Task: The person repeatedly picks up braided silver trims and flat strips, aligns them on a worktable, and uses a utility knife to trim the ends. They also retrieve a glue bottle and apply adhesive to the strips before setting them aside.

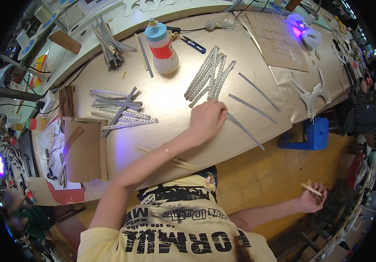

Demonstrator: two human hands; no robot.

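My left hand (207,118) rests on the table with its fingers curled and pressed together at the lower ends of several silver braided straps (209,74). What its fingertips hold, if anything, is hidden. A thin grey strip (247,132) runs out from beside this hand toward the table's front edge. Two more grey strips (253,108) lie to its right. Out past the table edge, my right hand (313,200) is closed round pale beige strips (311,189). Similar beige strips (181,164) lie partly under my left forearm.
More braided straps (124,118) lie bundled with grey strips at left, near a brown folded piece (83,150). A blue-capped bottle (161,48), thread snips (193,44) and a grey strip bundle (111,48) stand or lie farther back. A blue stool (310,134) is beside the table.
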